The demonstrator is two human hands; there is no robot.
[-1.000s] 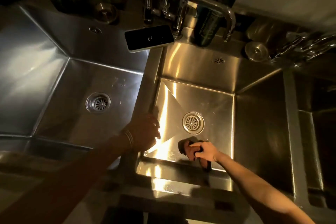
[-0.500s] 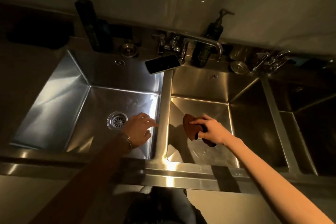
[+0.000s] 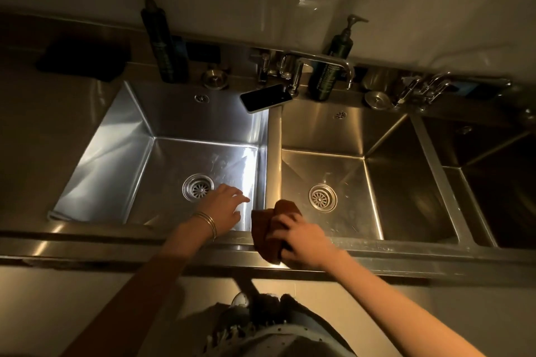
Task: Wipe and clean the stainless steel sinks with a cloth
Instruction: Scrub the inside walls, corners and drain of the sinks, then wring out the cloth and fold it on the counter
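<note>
Three stainless steel basins lie side by side: a brightly lit left sink [image 3: 121, 136], a middle sink [image 3: 385, 182] and a dark right sink [image 3: 499, 182]. My right hand [image 3: 301, 238] grips a brown cloth [image 3: 265, 229] over the front rim, at the near end of the divider between the left and middle sinks. My left hand [image 3: 224, 210], with bangles on the wrist, hovers with fingers spread over the left sink's near right corner, beside its drain [image 3: 198, 187]. The middle sink's drain [image 3: 322, 197] shows just past the cloth.
A phone [image 3: 265, 97] lies on the back ledge, overhanging the left sink. Two dark pump bottles [image 3: 164, 46] [image 3: 329, 72], a swivel tap [image 3: 319, 65], another tap [image 3: 423, 87], and loose drain plugs [image 3: 214, 78] [image 3: 377, 99] line the ledge. A dark mat [image 3: 82, 59] sits far left.
My right hand has pulled the cloth up out of the middle sink's floor to the front rim by the divider. My left hand left the divider and now hovers over the left sink. The view has drawn back.
</note>
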